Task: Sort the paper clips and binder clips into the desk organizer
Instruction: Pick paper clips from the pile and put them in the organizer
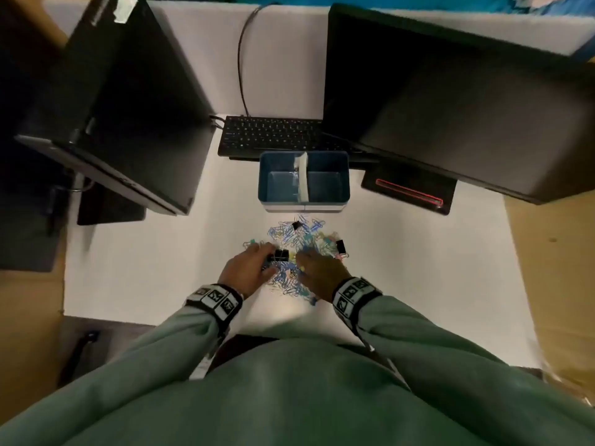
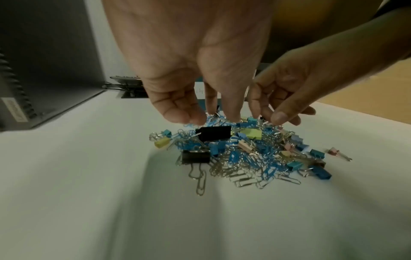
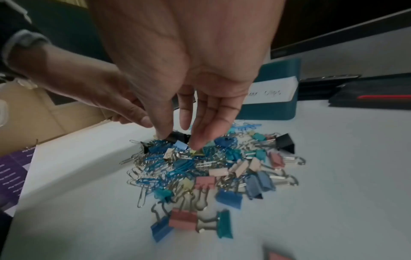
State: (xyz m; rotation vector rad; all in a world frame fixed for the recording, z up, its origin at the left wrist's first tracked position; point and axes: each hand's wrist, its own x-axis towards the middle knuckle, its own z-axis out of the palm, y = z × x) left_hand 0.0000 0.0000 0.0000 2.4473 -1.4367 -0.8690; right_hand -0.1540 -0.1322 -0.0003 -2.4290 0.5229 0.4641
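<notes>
A mixed pile of clips (image 1: 296, 239) lies on the white desk: blue and silver paper clips tangled with pastel and black binder clips (image 2: 244, 158) (image 3: 211, 168). Behind it stands the blue two-compartment organizer (image 1: 304, 206) (image 3: 273, 105), with a white divider and a paper label. My left hand (image 1: 269, 257) (image 2: 213, 119) hangs over the pile's left side, fingers loosely curled above a black binder clip (image 1: 279, 254) (image 2: 214, 133); nothing is plainly gripped. My right hand (image 1: 304, 257) (image 3: 181, 140) reaches down beside it, thumb and fingers apart, one fingertip on a small yellowish binder clip (image 3: 198, 153).
A black keyboard (image 1: 270, 135) sits behind the organizer, between a left monitor (image 1: 122, 101) and a right monitor (image 1: 450, 107). The right monitor's dark base (image 1: 409, 191) has a red line. Another black binder clip (image 1: 341, 245) lies at the pile's right edge. A purple booklet (image 3: 13, 176) is left.
</notes>
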